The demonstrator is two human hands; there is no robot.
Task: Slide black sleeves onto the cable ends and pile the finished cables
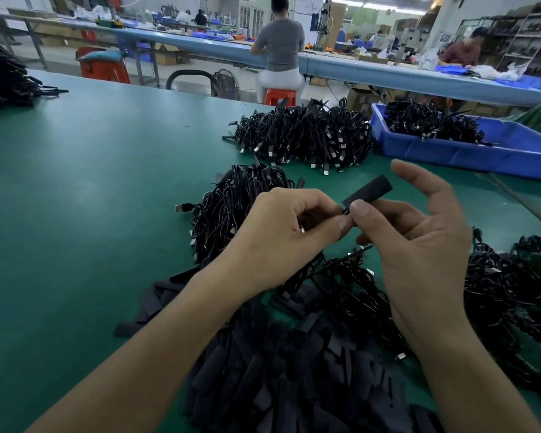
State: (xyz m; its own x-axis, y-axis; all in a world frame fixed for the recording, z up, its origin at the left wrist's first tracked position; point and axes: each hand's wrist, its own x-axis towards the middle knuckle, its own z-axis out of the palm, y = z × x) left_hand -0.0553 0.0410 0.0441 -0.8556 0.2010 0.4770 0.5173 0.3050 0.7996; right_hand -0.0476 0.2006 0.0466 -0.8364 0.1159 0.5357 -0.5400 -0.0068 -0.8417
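Note:
My right hand [419, 232] pinches a black sleeve [369, 190] between thumb and fingers, its far end tilted up and to the right. My left hand [281, 232] curls round a black cable end [302, 230] and holds it against the sleeve's near opening. A heap of loose black sleeves [294, 364] lies in front of me on the green table. Just beyond my left hand sits a pile of coiled black cables [231, 204]. Another tangle of cables [506, 301] lies under and to the right of my right hand.
A larger cable pile [306, 135] lies further back, beside a blue bin [469, 151] that holds more cables. More black cables [3, 79] lie at the far left edge. The green table [75, 198] spreads out to the left. People sit at benches behind.

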